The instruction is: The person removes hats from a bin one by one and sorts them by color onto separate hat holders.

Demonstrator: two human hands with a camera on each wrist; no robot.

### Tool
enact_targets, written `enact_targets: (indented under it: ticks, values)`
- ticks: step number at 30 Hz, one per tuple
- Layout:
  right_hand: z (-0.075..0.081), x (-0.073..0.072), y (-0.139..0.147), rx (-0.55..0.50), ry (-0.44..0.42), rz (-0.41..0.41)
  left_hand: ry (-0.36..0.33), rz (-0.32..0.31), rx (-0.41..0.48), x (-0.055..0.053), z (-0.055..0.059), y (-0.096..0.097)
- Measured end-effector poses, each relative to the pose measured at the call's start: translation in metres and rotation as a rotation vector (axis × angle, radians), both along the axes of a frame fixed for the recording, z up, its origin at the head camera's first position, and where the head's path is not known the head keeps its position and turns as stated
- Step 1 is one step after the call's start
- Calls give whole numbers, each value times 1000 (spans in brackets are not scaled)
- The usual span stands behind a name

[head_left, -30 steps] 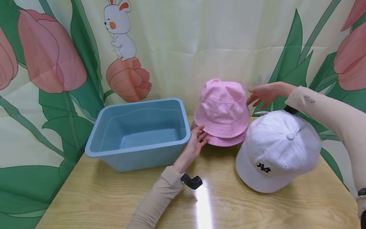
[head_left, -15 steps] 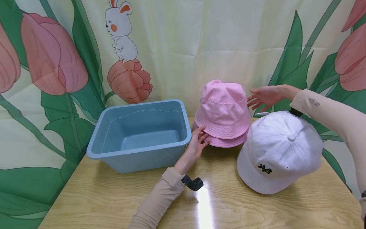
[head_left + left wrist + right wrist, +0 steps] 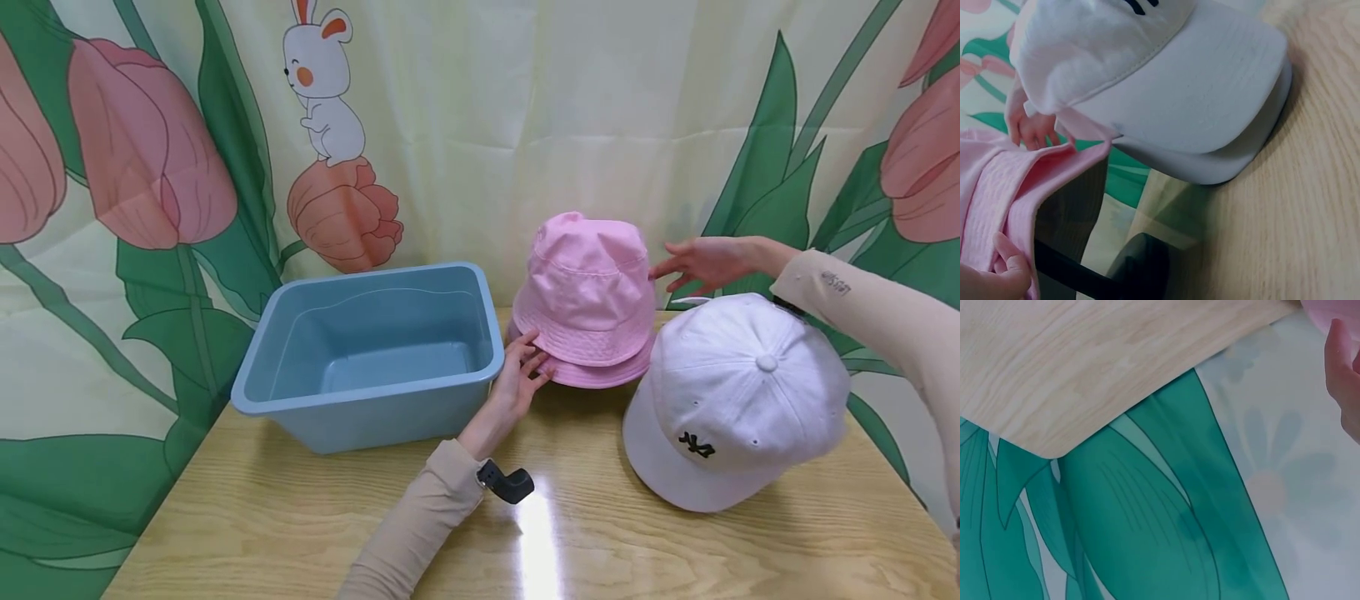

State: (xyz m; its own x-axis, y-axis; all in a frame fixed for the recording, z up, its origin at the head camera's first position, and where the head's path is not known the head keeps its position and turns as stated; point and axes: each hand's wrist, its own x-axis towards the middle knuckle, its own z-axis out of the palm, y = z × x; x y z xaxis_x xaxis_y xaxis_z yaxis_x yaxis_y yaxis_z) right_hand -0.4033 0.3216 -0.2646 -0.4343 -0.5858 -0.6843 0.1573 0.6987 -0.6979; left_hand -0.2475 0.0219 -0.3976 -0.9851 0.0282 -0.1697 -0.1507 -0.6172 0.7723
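Two stacked pink bucket hats stand at the back of the table, brims down. At the lower left of their brims, my left hand touches the cloth with spread, lightly bent fingers. In the left wrist view, its fingertips lie right at the layered pink brims. Across the stack, my right hand reaches over from the right, fingers loosely extended beside the crown's right side. White baseball caps with a dark embroidered logo sit under the right forearm; the left wrist view shows two stacked visors.
A blue plastic tub stands on the wooden table left of the pink hats, its rim close to my left hand. Behind everything hangs a curtain printed with tulips and a rabbit.
My right hand has shifted slightly right and down beside the pink hats. The left hand stays at the brims. The whole head view has drifted a little; hats and tub keep their places.
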Motion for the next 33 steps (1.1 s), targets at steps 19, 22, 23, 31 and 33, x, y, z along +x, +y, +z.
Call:
enact_targets:
  ticks: [19, 22, 23, 31, 33]
  values:
    - [-30, 5, -9, 58, 48, 64, -59, -34, -82, 9, -3, -5]
    - [-23, 6, -10, 98, 23, 99, -45, -34, -83, 11, -4, -6]
    - [-18, 7, -10, 115, 13, 115, -41, -35, -75, 12, -3, -6]
    - [61, 16, -8, 170, 185, 227, 4, -98, 0, 20, 2, -5]
    - [88, 27, -8, 159, 311, 216, 12, -106, -9, 21, 5, -5]
